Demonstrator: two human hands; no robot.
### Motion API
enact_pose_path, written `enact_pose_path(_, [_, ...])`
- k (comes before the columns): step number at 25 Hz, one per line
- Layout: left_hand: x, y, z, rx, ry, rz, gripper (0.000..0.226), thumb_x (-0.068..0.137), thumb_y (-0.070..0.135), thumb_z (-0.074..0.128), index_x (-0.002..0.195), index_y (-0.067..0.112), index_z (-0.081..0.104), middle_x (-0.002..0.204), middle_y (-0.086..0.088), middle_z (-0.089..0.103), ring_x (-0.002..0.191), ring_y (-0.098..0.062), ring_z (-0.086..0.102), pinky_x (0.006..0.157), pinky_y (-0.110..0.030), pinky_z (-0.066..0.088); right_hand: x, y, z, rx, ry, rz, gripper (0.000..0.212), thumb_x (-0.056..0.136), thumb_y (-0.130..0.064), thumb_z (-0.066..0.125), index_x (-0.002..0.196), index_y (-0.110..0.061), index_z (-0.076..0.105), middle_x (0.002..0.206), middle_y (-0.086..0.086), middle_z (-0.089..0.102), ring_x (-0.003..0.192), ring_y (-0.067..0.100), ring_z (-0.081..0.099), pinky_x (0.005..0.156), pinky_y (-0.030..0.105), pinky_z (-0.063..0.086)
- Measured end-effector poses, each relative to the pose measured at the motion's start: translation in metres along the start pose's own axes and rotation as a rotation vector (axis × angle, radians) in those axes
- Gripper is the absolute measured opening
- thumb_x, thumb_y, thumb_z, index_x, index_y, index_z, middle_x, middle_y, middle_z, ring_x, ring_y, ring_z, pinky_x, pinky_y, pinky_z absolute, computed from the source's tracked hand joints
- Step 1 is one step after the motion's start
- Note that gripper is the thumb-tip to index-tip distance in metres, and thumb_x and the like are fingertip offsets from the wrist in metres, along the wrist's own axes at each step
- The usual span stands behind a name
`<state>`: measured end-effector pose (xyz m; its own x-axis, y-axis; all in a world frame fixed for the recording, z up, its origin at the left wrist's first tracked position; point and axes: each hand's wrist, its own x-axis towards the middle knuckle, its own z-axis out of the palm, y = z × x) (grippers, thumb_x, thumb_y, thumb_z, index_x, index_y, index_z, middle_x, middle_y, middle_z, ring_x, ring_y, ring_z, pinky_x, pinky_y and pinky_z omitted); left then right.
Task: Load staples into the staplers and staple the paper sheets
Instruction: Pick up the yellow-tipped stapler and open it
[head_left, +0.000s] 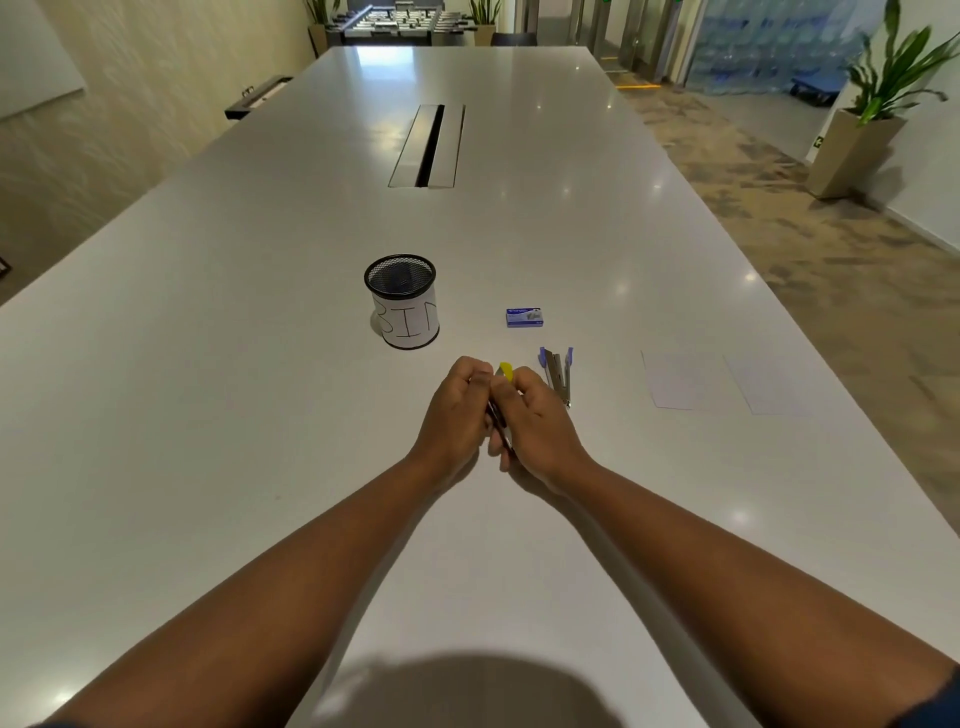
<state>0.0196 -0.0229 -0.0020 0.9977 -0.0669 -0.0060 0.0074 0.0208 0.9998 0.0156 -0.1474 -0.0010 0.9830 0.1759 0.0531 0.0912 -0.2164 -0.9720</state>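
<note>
While gripped, both hands (498, 410) on yellow stapler (506, 372)

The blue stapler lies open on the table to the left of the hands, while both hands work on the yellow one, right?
Not quite. In the head view the blue stapler lies open on the table to the right of the hands, not the left. The rest holds: the left hand and right hand are both closed around the yellow stapler.

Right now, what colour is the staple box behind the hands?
Blue, with a lighter printed label on the staple box. Best, and only, seen in the head view.
</note>
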Motion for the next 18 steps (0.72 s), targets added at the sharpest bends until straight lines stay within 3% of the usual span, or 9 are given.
enact_pose_path(3, [-0.003,0.0,0.002,0.106,0.043,0.057,0.025,0.106,0.034,0.038,0.094,0.015,0.05,0.053,0.0,0.052,0.045,-0.022,0.05,0.042,-0.029,0.045,-0.001,0.001,-0.001,-0.019,-0.01,-0.028,0.046,0.103,-0.056,0.039,0.095,-0.012,0.051,0.063,0.013,0.068,0.046,0.03,0.063,0.047,0.037,0.053])
enact_pose_path(7, [-0.004,0.0,0.006,0.264,0.168,0.104,0.033,0.108,0.03,0.036,0.09,0.007,0.05,0.064,0.006,0.051,0.057,-0.007,0.046,0.057,-0.033,0.044,-0.002,0.003,0.0,-0.054,0.01,-0.046,0.043,0.107,-0.049,0.037,0.096,-0.009,0.049,0.062,0.012,0.068,0.047,0.03,0.063,0.048,0.039,0.052])
enact_pose_path(10, [-0.006,0.002,0.008,0.351,0.209,0.141,0.035,0.109,0.028,0.034,0.09,0.004,0.051,0.072,-0.001,0.051,0.065,-0.011,0.047,0.066,-0.042,0.048,-0.003,0.003,0.001,-0.074,0.029,-0.065,0.042,0.106,-0.048,0.038,0.092,-0.009,0.047,0.058,0.01,0.066,0.051,0.033,0.064,0.052,0.044,0.053])
enact_pose_path(12, [-0.006,0.002,0.009,0.375,0.218,0.148,0.035,0.109,0.027,0.033,0.091,0.003,0.051,0.073,-0.003,0.051,0.068,-0.015,0.048,0.068,-0.042,0.048,-0.004,0.004,0.001,-0.065,0.04,-0.078,0.042,0.106,-0.048,0.039,0.089,-0.011,0.046,0.057,0.008,0.064,0.049,0.026,0.062,0.052,0.043,0.051])
enact_pose_path(16, [-0.007,0.004,0.011,0.345,0.236,0.134,0.032,0.109,0.025,0.033,0.084,0.011,0.048,0.072,0.002,0.049,0.066,-0.01,0.046,0.061,-0.02,0.043,-0.005,0.004,0.004,-0.094,0.068,-0.111,0.041,0.107,-0.046,0.039,0.087,-0.01,0.046,0.054,0.007,0.062,0.05,0.02,0.06,0.054,0.042,0.049])
enact_pose_path(18, [-0.007,0.003,0.012,0.338,0.247,0.134,0.032,0.109,0.024,0.033,0.082,0.015,0.046,0.071,0.003,0.049,0.064,-0.008,0.045,0.06,-0.016,0.041,-0.006,0.004,0.005,-0.097,0.085,-0.131,0.041,0.108,-0.042,0.04,0.086,-0.007,0.047,0.052,0.001,0.059,0.05,0.013,0.057,0.053,0.036,0.047])
